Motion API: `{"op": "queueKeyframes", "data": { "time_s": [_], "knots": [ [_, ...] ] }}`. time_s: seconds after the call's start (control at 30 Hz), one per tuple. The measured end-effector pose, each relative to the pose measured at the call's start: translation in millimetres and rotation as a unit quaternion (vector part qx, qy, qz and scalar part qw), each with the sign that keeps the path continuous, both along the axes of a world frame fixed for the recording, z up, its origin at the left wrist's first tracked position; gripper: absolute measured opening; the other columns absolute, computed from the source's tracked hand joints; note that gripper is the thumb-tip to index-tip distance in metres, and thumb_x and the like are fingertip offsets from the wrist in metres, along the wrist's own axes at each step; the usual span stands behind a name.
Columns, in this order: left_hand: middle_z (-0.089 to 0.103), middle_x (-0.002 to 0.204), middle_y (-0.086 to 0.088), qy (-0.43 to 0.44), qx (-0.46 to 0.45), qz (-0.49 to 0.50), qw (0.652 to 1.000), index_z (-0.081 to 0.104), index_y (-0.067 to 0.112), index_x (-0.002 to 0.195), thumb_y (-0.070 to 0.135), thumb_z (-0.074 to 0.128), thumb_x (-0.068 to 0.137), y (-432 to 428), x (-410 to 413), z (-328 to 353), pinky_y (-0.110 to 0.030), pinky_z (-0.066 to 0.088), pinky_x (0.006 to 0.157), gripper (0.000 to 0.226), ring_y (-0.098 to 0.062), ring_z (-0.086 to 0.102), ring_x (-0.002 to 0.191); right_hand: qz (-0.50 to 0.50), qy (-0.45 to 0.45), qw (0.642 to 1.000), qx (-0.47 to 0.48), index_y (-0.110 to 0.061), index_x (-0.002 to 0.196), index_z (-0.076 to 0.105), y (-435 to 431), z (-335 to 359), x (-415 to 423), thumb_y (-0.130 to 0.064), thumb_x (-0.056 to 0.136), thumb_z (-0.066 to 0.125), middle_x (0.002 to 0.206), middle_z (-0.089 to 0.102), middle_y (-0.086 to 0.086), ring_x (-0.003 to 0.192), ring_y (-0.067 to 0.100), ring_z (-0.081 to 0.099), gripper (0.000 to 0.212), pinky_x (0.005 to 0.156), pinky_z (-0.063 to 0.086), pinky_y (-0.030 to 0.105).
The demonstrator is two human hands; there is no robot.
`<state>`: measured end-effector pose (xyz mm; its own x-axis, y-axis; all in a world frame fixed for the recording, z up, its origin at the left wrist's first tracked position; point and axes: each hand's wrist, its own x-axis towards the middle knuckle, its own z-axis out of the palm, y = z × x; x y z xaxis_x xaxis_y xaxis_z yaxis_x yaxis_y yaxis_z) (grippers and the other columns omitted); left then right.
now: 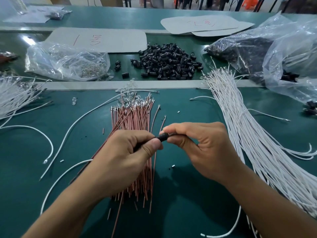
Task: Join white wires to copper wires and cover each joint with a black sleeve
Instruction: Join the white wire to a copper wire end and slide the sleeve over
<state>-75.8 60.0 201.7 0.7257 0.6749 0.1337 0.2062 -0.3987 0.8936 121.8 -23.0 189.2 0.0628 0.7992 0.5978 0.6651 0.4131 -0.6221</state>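
My left hand and my right hand meet above the green table, both pinching a small black sleeve between thumb and fingers. A copper wire runs up and left from under my left hand. Beneath the hands lies a bundle of copper wires with metal terminals at their far ends. A thick bundle of white wires stretches along the right. A pile of loose black sleeves sits farther back in the middle. The joint inside the sleeve is hidden.
Loose white wires curve across the left of the table, with another white bundle at the left edge. Clear plastic bags lie at back left and right. Grey labelled cards lie behind them.
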Motion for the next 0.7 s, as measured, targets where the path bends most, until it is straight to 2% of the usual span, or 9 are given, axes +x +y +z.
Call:
{"op": "queueKeyframes", "data": {
  "time_s": [0.07, 0.2, 0.3, 0.4, 0.47, 0.53, 0.6, 0.63, 0.7],
  "knots": [
    [0.030, 0.053, 0.013, -0.019, 0.016, 0.006, 1.000, 0.071, 0.006, 0.082, 0.041, 0.060, 0.094, -4, 1, 1, -0.015, 0.020, 0.043, 0.039, -0.002, 0.024, 0.045, 0.014, 0.044, 0.999, -0.007, -0.001, 0.111, 0.075, -1, -2, -4, -0.009, 0.091, 0.070, 0.106, 0.077, 0.000, 0.098, 0.002, 0.073, 0.022, 0.089, 0.056, 0.018],
    [0.028, 0.055, 0.014, -0.058, 0.019, 0.020, 0.998, 0.076, 0.014, 0.090, 0.034, 0.062, 0.092, -9, 1, 3, -0.017, 0.019, 0.043, 0.025, -0.002, 0.023, 0.047, 0.039, 0.112, 0.992, -0.034, -0.006, 0.123, 0.069, -4, -8, -12, -0.007, 0.095, 0.064, 0.114, 0.075, -0.001, 0.105, 0.006, 0.072, 0.028, 0.094, 0.055, 0.023],
    [0.027, 0.055, 0.014, -0.067, 0.021, 0.028, 0.997, 0.072, 0.001, 0.080, 0.035, 0.060, 0.092, -10, 4, 1, -0.017, 0.021, 0.045, 0.038, -0.002, 0.023, 0.048, 0.086, 0.177, 0.977, -0.083, -0.011, 0.129, 0.065, -4, -7, -15, -0.008, 0.096, 0.062, 0.120, 0.074, -0.001, 0.113, 0.012, 0.070, 0.033, 0.100, 0.053, 0.027],
    [0.040, 0.055, 0.023, -0.097, 0.042, 0.009, 0.994, 0.077, 0.018, 0.088, 0.024, 0.058, 0.097, -15, 12, 7, -0.007, 0.028, 0.050, 0.022, 0.007, 0.035, 0.050, 0.137, 0.319, 0.929, -0.129, -0.015, 0.132, 0.059, -3, -2, -17, -0.014, 0.094, 0.062, 0.125, 0.072, 0.003, 0.119, 0.021, 0.067, 0.039, 0.098, 0.055, 0.034],
    [0.047, 0.060, 0.029, -0.104, 0.052, -0.016, 0.993, 0.075, 0.016, 0.099, 0.016, 0.052, 0.100, -17, 16, 9, -0.001, 0.032, 0.056, 0.023, 0.012, 0.043, 0.055, 0.130, 0.337, 0.924, -0.124, -0.011, 0.122, 0.067, -1, -1, -15, -0.014, 0.092, 0.063, 0.124, 0.072, 0.006, 0.114, 0.021, 0.069, 0.031, 0.092, 0.059, 0.036],
    [0.042, 0.058, 0.022, -0.100, 0.056, -0.014, 0.993, 0.073, 0.015, 0.087, 0.017, 0.053, 0.100, -17, 15, 7, -0.004, 0.029, 0.053, 0.023, 0.007, 0.038, 0.052, 0.143, 0.358, 0.914, -0.131, -0.007, 0.116, 0.072, -1, 0, -15, -0.014, 0.091, 0.063, 0.124, 0.072, 0.007, 0.116, 0.023, 0.068, 0.027, 0.094, 0.058, 0.038],
    [0.034, 0.056, 0.017, -0.093, 0.067, 0.001, 0.993, 0.067, 0.009, 0.073, 0.020, 0.055, 0.098, -16, 12, 6, -0.009, 0.026, 0.049, 0.030, 0.003, 0.030, 0.050, 0.160, 0.366, 0.906, -0.140, -0.006, 0.122, 0.068, -1, -1, -17, -0.014, 0.092, 0.062, 0.126, 0.071, 0.007, 0.119, 0.023, 0.067, 0.032, 0.097, 0.056, 0.035],
    [0.034, 0.056, 0.015, -0.097, 0.067, 0.005, 0.993, 0.066, 0.008, 0.071, 0.022, 0.057, 0.098, -16, 11, 5, -0.011, 0.027, 0.048, 0.031, 0.002, 0.030, 0.050, 0.173, 0.370, 0.901, -0.142, -0.004, 0.124, 0.065, -1, -1, -18, -0.013, 0.093, 0.061, 0.128, 0.070, 0.007, 0.121, 0.023, 0.066, 0.032, 0.097, 0.054, 0.032],
    [0.047, 0.057, 0.010, -0.112, 0.054, 0.007, 0.992, 0.073, 0.018, 0.081, 0.026, 0.058, 0.098, -16, 11, 4, -0.022, 0.040, 0.048, 0.024, -0.004, 0.041, 0.053, 0.200, 0.375, 0.895, -0.138, 0.001, 0.117, 0.067, -1, 1, -19, -0.011, 0.094, 0.058, 0.127, 0.070, 0.010, 0.122, 0.026, 0.065, 0.028, 0.099, 0.052, 0.031]
  ]
}}
